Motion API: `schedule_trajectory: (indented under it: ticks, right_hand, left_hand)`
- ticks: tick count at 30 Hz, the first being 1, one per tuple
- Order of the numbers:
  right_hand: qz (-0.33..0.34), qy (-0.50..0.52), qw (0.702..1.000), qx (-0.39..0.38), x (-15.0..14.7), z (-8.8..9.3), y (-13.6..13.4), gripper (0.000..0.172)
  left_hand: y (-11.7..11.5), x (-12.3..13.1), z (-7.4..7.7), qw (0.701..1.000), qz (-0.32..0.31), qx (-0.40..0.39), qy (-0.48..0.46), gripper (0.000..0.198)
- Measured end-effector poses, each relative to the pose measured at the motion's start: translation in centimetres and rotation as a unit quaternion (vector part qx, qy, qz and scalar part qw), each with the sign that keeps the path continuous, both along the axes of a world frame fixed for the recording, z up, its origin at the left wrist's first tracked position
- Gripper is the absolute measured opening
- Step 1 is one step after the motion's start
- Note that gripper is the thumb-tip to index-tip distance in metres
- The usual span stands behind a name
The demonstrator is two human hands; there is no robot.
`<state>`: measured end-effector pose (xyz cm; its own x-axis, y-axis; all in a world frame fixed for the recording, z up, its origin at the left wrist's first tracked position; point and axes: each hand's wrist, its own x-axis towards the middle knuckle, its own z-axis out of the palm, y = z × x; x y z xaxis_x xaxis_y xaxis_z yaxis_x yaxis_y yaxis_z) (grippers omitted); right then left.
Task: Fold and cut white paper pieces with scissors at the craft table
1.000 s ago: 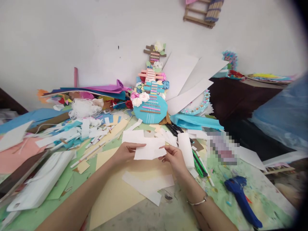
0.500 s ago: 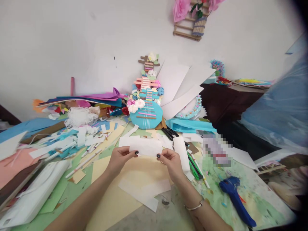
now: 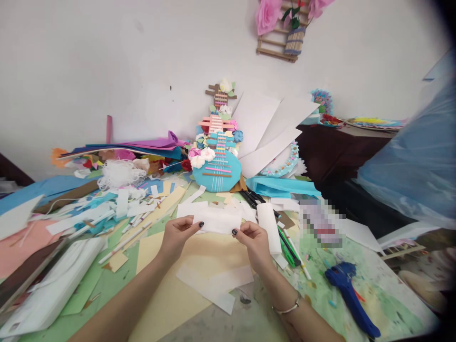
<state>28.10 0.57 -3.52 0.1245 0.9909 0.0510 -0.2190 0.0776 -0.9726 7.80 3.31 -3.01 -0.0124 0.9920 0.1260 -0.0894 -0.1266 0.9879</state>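
Note:
Between my two hands a white strip of paper (image 3: 217, 222) is held out flat above the table. My left hand (image 3: 179, 233) pinches its left end, thumb on the near side. My right hand (image 3: 253, 239) grips the lower right corner between thumb and fingers. Just right of that hand lies a roll of white paper (image 3: 269, 228). Below the strip, loose white paper pieces (image 3: 217, 285) rest on a cream sheet (image 3: 160, 304). Farther back stands a blue paper lute (image 3: 217, 173) with strings and paper flowers.
A blue glue gun (image 3: 351, 297) and green cutters (image 3: 289, 249) lie on the right. To the left are a white power strip (image 3: 53, 285), paper scraps (image 3: 123, 202) and a tangle of white string (image 3: 121, 175). Black pens (image 3: 249, 198) lie behind my right hand.
The paper strip is slightly lower and its face looks flatter. Both hands keep their pinch in nearly the same place.

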Motion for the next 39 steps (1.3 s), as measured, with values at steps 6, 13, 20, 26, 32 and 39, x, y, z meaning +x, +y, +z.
schedule_trajectory:
  ticks: [6,13,20,26,32,39]
  right_hand:
    - [0.017,0.022,1.000,0.014,0.03,0.22,-0.09,0.022]
    - [0.020,0.063,0.998,0.012,0.13,-0.17,0.10,0.018]
    - [0.001,0.058,0.998,0.010,0.14,-0.14,0.20,0.019]
    - [-0.004,0.036,0.999,0.011,0.05,-0.30,0.15,0.023]
    - [-0.024,0.011,0.999,0.022,0.15,-0.33,0.27,0.027]
    - [-0.034,-0.012,0.999,0.028,0.13,0.07,0.09,0.030]
  left_hand:
    - [-0.01,0.18,-0.22,0.998,0.007,-0.023,-0.051,0.018]
    - [-0.05,0.14,-0.58,1.000,-0.013,-0.003,-0.022,0.016]
    - [-0.02,-0.02,-0.60,0.999,-0.012,0.026,-0.026,0.014]
    - [0.04,-0.13,-0.33,0.999,0.005,0.026,-0.025,0.015]
    - [0.05,-0.20,-0.30,0.999,0.023,0.014,-0.020,0.018]
    - [0.00,-0.03,-0.12,0.999,0.032,0.015,-0.001,0.019]
